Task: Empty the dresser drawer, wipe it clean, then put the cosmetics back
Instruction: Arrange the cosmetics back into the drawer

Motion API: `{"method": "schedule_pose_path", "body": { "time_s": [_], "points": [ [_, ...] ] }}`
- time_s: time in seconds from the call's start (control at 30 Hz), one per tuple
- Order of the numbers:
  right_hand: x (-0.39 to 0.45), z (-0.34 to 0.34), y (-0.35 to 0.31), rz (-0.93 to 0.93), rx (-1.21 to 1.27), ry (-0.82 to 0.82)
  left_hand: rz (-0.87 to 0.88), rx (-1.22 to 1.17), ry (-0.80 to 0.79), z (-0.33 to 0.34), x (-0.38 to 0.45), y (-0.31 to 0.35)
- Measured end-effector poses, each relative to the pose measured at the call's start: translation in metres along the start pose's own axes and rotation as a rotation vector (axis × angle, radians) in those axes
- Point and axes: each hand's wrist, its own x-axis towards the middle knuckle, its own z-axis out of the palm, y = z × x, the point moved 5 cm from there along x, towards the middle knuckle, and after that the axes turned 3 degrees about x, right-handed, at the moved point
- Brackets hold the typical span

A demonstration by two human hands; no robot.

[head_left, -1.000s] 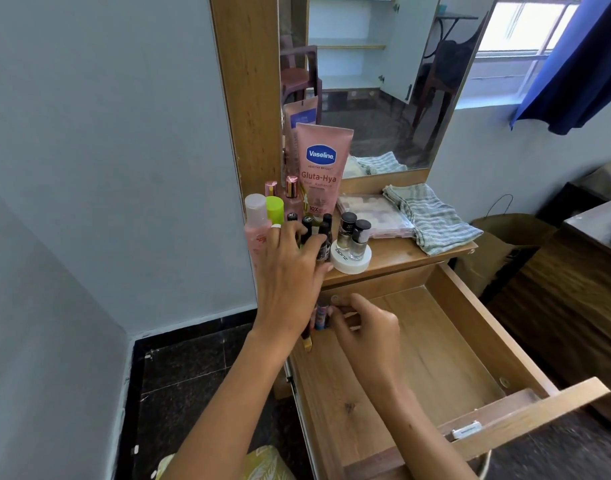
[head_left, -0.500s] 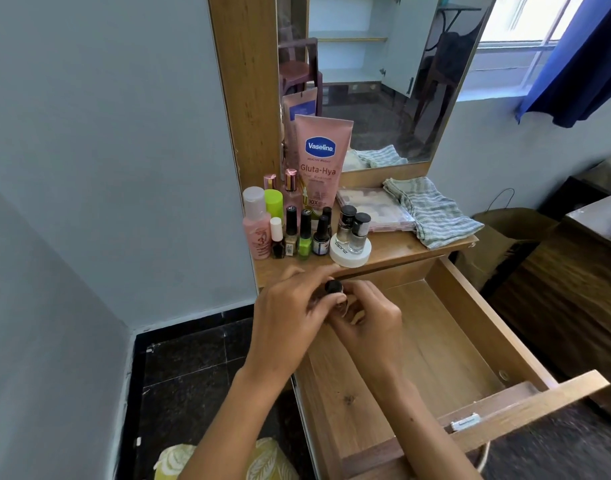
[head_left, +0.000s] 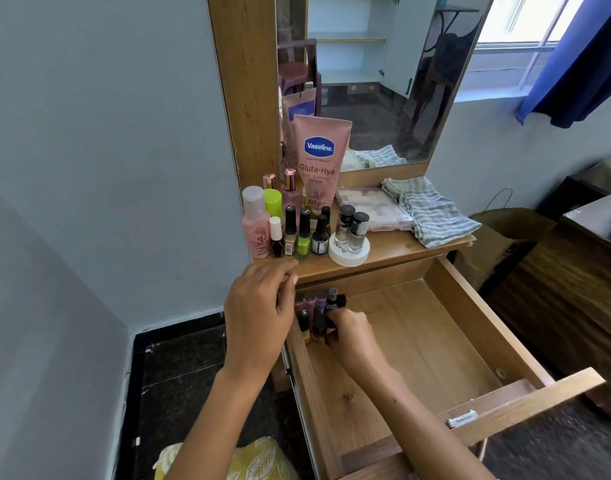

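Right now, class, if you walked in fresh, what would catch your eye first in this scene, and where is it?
The tall pink Vaseline tube stands against the mirror, behind a crowd of small bottles on the dresser top's left end. Below, the open drawer is mostly bare wood. In its back left corner the right hand grips a dark bottle among a few others, with the left hand beside it.

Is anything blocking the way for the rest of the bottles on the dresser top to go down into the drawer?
Nothing visible does. The drawer is pulled fully out below the dresser top, its floor mostly bare; only a few small bottles stand in its back left corner, where the right hand holds one.
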Motion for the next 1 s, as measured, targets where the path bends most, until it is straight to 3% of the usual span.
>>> {"method": "schedule_pose_path", "body": {
  "time_s": [0.2,0.4,0.5,0.63,0.83,1.0],
  "points": [
    [0.001,0.002,0.005,0.038,-0.005,-0.024,0.041,0.017,0.023,-0.002,0.006,0.006],
    [-0.007,-0.030,0.006,0.118,0.003,0.195,0.190,0.163,0.083,-0.001,0.024,0.025],
    [-0.010,-0.039,0.000,0.086,0.051,0.272,0.278,0.343,0.012,0.012,0.040,0.033],
    [-0.011,-0.043,-0.005,0.045,0.086,0.330,0.258,0.478,-0.095,0.029,0.054,0.027],
    [-0.012,-0.049,-0.008,0.000,0.136,0.404,0.268,0.303,0.004,0.020,0.052,0.025],
    [-0.017,-0.058,-0.026,-0.228,0.305,0.470,0.234,0.138,0.036,0.002,0.039,0.028]
  ]
}}
